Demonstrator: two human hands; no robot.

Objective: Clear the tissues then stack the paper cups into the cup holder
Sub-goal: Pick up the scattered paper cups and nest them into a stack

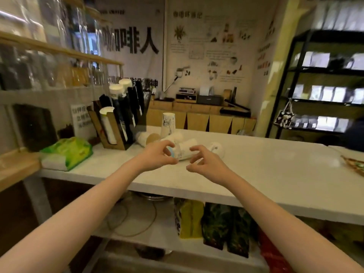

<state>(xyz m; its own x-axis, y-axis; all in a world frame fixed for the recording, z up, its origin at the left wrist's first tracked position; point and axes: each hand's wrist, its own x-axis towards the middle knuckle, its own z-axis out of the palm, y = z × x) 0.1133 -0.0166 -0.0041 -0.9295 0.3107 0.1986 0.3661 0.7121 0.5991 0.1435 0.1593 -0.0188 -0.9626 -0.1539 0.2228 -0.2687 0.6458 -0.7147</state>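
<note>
Several white paper cups lie on their sides in a heap (183,147) on the white counter (275,170). One printed cup (168,124) stands upside down behind them. To the left stands the black and wood cup holder (120,119) with stacks of cups slanting out of its slots. My left hand (157,155) hovers just in front of the heap with curled, parted fingers and holds nothing. My right hand (204,163) is beside it, fingers spread, empty. A green tissue pack (68,152) lies at the counter's left end.
A wooden shelf with glass jars (49,73) runs along the left wall. Bags (216,225) sit on the lower shelf under the counter. A black rack (325,83) stands at the right. A patterned packet (354,166) lies at the counter's right edge.
</note>
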